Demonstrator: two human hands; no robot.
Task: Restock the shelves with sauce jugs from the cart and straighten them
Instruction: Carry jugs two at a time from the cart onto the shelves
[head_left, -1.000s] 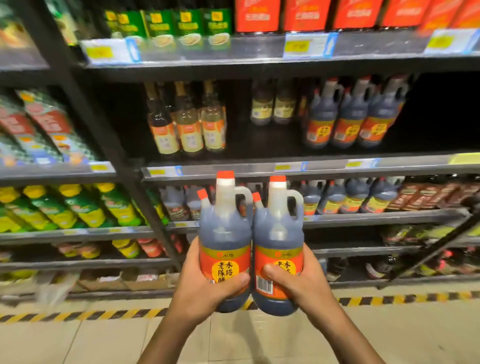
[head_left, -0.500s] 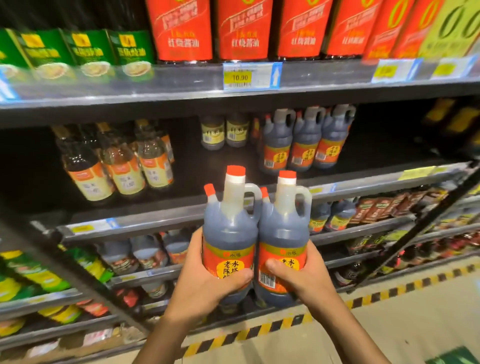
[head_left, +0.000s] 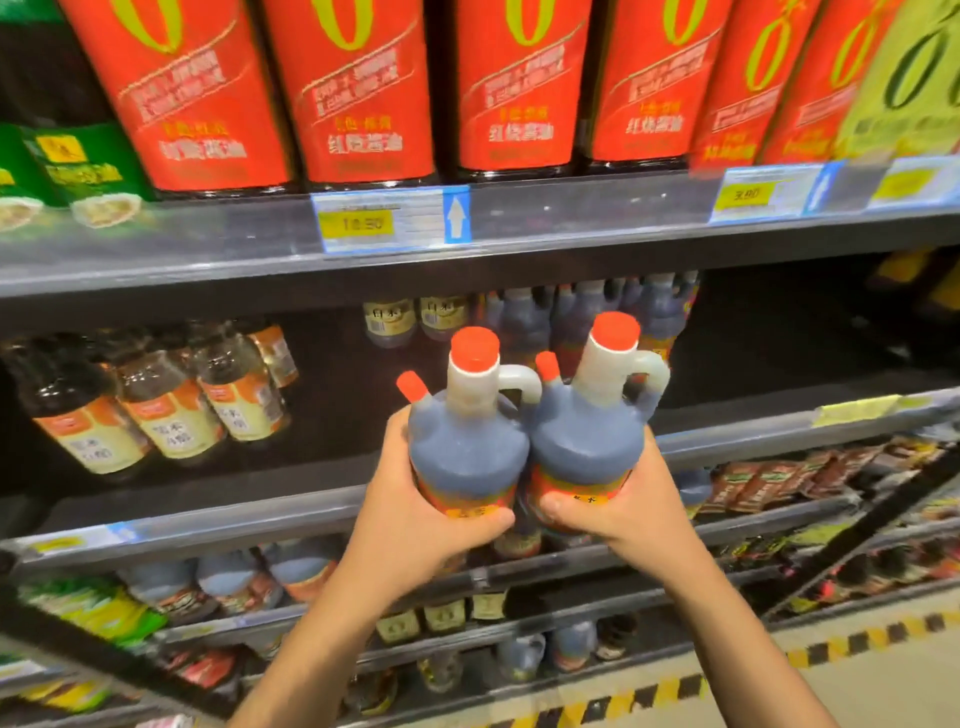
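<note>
Two dark sauce jugs with red caps and orange labels are held side by side in front of the shelves. My left hand (head_left: 415, 509) grips the left jug (head_left: 465, 447) round its lower body. My right hand (head_left: 623, 512) grips the right jug (head_left: 589, 436) the same way. Both jugs lean away from me, necks toward the middle shelf (head_left: 753, 431). Matching jugs (head_left: 582, 312) stand at the back of that shelf, just behind the caps.
Clear bottles with orange labels (head_left: 171, 415) stand on the middle shelf at the left. Large red-labelled bottles (head_left: 353, 93) fill the shelf above, over a price tag (head_left: 363, 223). Lower shelves hold more jugs (head_left: 234, 577). Yellow-black tape (head_left: 831, 649) marks the floor.
I have come closer to the shelves and both hands have lifted the two jugs higher, up to the middle shelf, tipping their necks forward.
</note>
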